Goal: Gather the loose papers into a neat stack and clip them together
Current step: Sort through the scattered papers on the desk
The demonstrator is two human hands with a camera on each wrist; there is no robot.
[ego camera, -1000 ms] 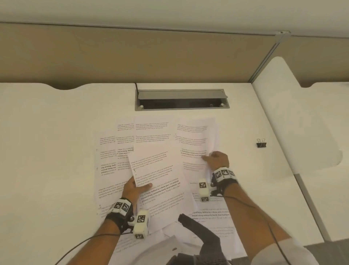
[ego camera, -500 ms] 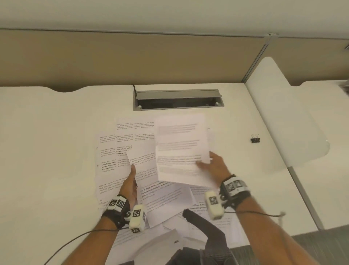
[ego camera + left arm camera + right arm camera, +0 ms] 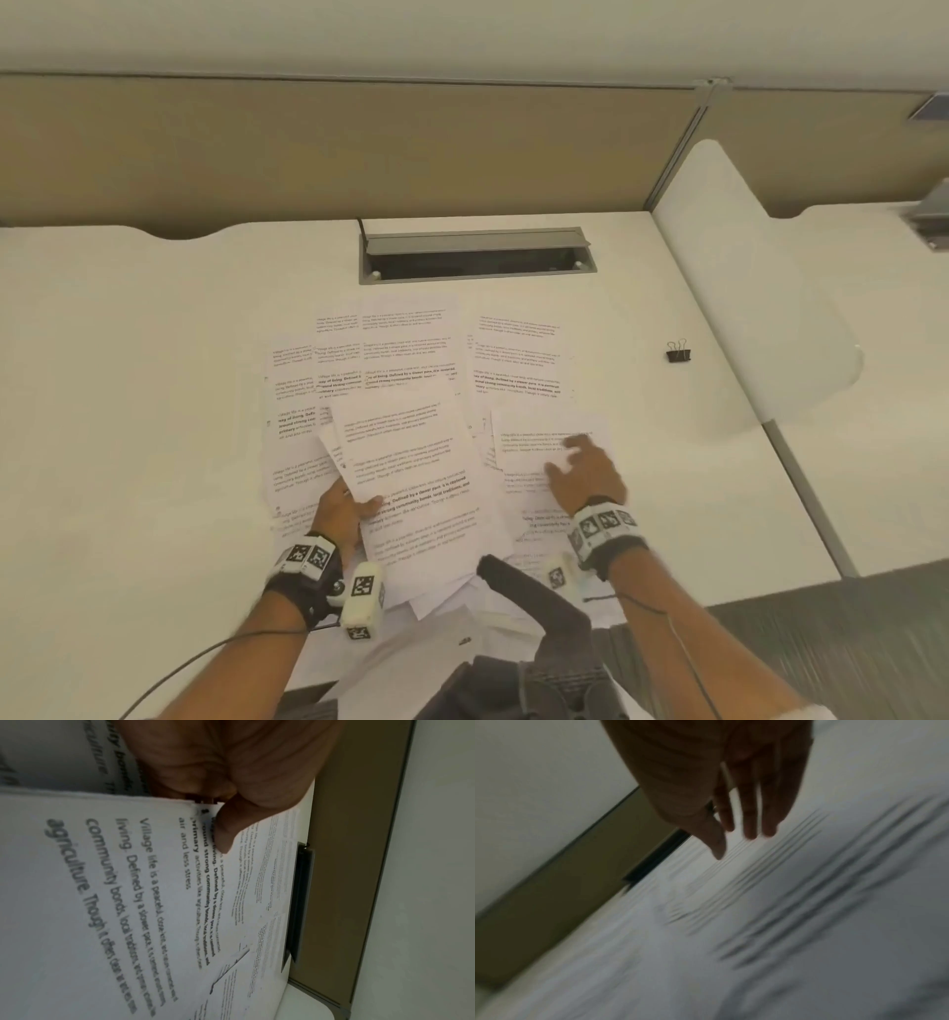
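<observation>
Left hand pinched gathered white printed sheets at their near-left edge, anchoring the stack. Right hand, fingers spread flat, pressed a loose sheet rightward; black binder clip sat well beyond.

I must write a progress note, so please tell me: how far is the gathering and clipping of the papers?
Early stage. Done: the left hand holds a few sheets pinched as a small pile. In hand: the right hand reaches with straight fingers over another sheet on the right. Left: many loose papers lie spread on the desk, and the binder clip sits untouched at the right.
</observation>
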